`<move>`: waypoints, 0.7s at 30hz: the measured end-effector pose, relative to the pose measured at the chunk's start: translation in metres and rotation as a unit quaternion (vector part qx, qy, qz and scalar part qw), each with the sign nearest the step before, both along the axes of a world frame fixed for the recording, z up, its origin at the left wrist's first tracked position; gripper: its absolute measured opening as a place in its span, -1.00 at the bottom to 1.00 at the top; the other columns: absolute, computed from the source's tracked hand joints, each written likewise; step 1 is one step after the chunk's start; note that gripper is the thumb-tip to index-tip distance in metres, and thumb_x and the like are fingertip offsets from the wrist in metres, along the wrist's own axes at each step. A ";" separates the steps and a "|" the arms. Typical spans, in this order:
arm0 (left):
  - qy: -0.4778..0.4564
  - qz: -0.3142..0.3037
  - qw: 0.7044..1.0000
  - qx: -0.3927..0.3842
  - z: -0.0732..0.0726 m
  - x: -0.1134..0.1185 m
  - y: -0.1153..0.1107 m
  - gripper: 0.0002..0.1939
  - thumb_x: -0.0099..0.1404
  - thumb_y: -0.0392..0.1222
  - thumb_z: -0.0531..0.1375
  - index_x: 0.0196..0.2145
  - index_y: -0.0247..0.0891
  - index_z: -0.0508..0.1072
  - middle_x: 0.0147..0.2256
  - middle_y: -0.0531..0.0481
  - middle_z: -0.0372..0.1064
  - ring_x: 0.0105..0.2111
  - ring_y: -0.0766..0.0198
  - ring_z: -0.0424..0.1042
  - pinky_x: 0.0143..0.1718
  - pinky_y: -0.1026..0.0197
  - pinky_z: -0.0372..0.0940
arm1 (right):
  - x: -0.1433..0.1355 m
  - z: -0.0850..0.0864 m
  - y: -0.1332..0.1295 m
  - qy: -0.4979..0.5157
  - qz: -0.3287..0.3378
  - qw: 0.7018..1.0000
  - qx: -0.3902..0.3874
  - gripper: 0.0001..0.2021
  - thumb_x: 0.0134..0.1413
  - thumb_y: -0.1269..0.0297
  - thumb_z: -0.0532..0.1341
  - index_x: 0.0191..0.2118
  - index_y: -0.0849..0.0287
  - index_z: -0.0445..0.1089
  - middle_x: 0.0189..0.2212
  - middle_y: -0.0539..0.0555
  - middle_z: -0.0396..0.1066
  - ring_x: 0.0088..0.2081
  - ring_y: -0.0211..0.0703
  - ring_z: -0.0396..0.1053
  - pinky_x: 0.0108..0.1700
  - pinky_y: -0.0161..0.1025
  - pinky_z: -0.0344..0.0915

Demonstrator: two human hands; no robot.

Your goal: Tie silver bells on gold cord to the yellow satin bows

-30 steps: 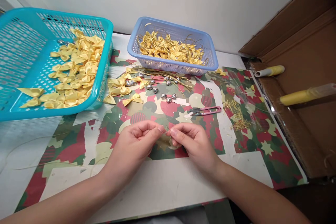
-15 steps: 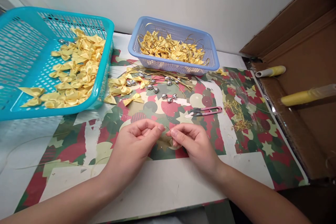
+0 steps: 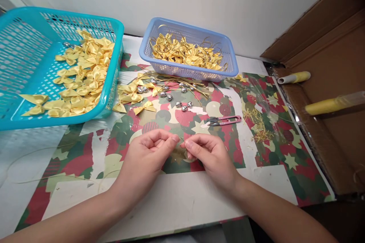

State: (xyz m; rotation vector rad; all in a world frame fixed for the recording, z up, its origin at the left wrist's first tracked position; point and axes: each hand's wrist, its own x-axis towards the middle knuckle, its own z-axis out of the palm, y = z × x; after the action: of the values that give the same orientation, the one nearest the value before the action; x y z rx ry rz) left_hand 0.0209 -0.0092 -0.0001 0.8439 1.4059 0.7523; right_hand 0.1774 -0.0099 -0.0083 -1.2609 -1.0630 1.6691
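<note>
My left hand [image 3: 152,152] and my right hand [image 3: 208,152] face each other low over the patterned sheet, fingertips a small gap apart. A short, thin end of gold-coloured cord [image 3: 181,139] shows in that gap. Thumb and forefinger of each hand are pinched on it; the rest is hidden by the fingers. Just beyond my right hand lies a pair of pink-handled thread snips [image 3: 225,120]. Silver jingle bells [image 3: 184,108] and loose yellow ribbon bows [image 3: 145,108] rest further back, beside a bundle of gold cords [image 3: 176,79].
A teal basket [image 3: 112,72] holding yellow bows and a few bells stands at the left. Behind the cords, a blue basket [image 3: 185,69] contains bows with gold cords. Cord clippings [image 3: 261,134] lie at right, near a cardboard box [image 3: 322,140] with yellow-wrapped tubes [image 3: 327,106].
</note>
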 end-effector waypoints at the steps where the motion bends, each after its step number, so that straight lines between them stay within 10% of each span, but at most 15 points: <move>1: -0.001 0.000 1.000 -0.001 0.000 0.000 0.000 -0.66 0.15 0.10 0.25 -0.52 -0.24 0.40 -0.72 0.19 0.02 -0.68 0.45 -0.04 -0.68 0.38 -0.08 | 0.000 0.000 0.000 0.000 0.000 1.000 -0.001 -0.73 -0.01 0.08 0.29 -0.49 0.20 0.45 -0.61 -0.03 0.33 -0.53 -0.32 0.24 -0.45 -0.31 0.23; 21: -0.026 0.000 1.000 0.015 -0.001 0.002 -0.001 -0.65 0.14 0.12 0.26 -0.48 -0.25 0.43 -0.71 0.20 0.00 -0.68 0.47 -0.06 -0.69 0.41 -0.10 | 0.000 -0.002 0.000 0.011 -0.002 1.000 -0.005 -0.75 0.02 0.12 0.28 -0.47 0.22 0.45 -0.62 -0.04 0.33 -0.54 -0.35 0.24 -0.44 -0.33 0.24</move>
State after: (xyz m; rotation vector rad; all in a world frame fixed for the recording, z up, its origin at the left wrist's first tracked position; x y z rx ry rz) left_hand 0.0224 -0.0097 -0.0011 0.8408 1.3520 0.7920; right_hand 0.1771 -0.0100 -0.0104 -1.2467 -1.0399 1.6837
